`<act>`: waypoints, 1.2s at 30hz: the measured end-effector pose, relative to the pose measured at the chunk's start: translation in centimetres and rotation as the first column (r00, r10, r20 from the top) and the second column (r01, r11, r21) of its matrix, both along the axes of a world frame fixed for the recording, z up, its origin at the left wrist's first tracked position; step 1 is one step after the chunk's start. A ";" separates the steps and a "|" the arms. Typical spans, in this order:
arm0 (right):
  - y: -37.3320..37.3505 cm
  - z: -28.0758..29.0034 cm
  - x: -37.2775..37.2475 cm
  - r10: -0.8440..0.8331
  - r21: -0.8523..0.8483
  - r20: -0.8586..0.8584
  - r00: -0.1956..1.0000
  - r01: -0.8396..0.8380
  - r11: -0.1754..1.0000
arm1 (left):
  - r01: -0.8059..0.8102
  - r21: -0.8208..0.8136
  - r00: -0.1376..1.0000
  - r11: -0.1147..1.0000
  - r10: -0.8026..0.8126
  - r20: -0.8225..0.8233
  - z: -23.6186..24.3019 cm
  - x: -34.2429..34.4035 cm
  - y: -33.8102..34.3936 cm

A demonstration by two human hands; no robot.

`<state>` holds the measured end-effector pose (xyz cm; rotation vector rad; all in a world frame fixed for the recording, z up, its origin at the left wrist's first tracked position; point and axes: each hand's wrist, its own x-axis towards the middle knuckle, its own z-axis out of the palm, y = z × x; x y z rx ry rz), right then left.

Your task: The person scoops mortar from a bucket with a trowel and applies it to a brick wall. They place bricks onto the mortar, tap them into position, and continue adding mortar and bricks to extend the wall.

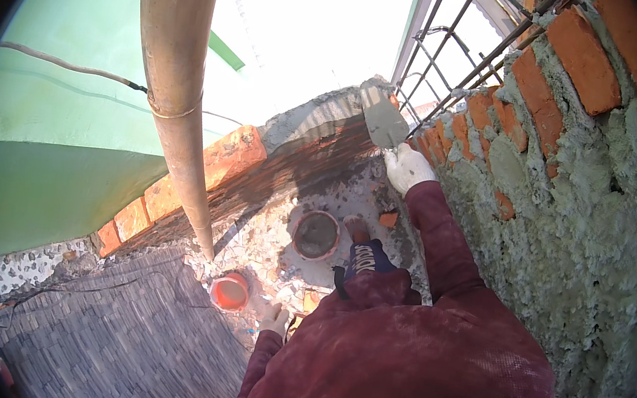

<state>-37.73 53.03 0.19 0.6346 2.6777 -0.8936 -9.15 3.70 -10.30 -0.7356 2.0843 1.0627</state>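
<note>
My right hand [409, 169], in a white glove, is closed round the handle of a trowel [385, 120]. The trowel's flat grey blade lies over the far right end of a low brick wall, against grey mortar [307, 123] spread along its top. Low down by the rubble, my left hand [274, 319], in a pale glove, is beside a piece of orange brick [295, 325]; its fingers are too small and partly hidden to tell whether they grip it. Between my arms stands a round bucket of grey mortar [316, 236].
An orange-red bucket [229, 291] stands near a slanting bamboo pole [173, 127]. Bricks [233, 158] line the low wall's left part. A mortared brick wall [567, 227] rises close on my right, with steel rebar [448, 57] behind. My foot [357, 227] is beside the mortar bucket.
</note>
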 end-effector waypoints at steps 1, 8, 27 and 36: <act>0.3 0.2 -0.4 -0.050 -0.102 0.054 0.997 0.055 0.993 | 0.002 0.009 1.000 1.000 -0.002 -0.020 -0.2 -0.3 -0.2; 0.6 3.3 -1.5 -0.142 -0.340 0.260 0.955 0.228 0.912 | -0.004 0.100 1.000 0.995 0.006 -0.021 0.8 -3.1 1.8; 0.5 4.2 1.1 -0.279 -0.604 0.203 0.939 0.344 0.719 | -0.036 0.114 0.999 0.993 0.037 -0.002 -2.1 -1.7 0.7; -2.4 3.1 -2.3 -0.078 -0.764 0.283 0.956 0.273 0.584 | -0.176 0.252 0.984 0.951 0.171 0.042 -6.0 -0.4 0.3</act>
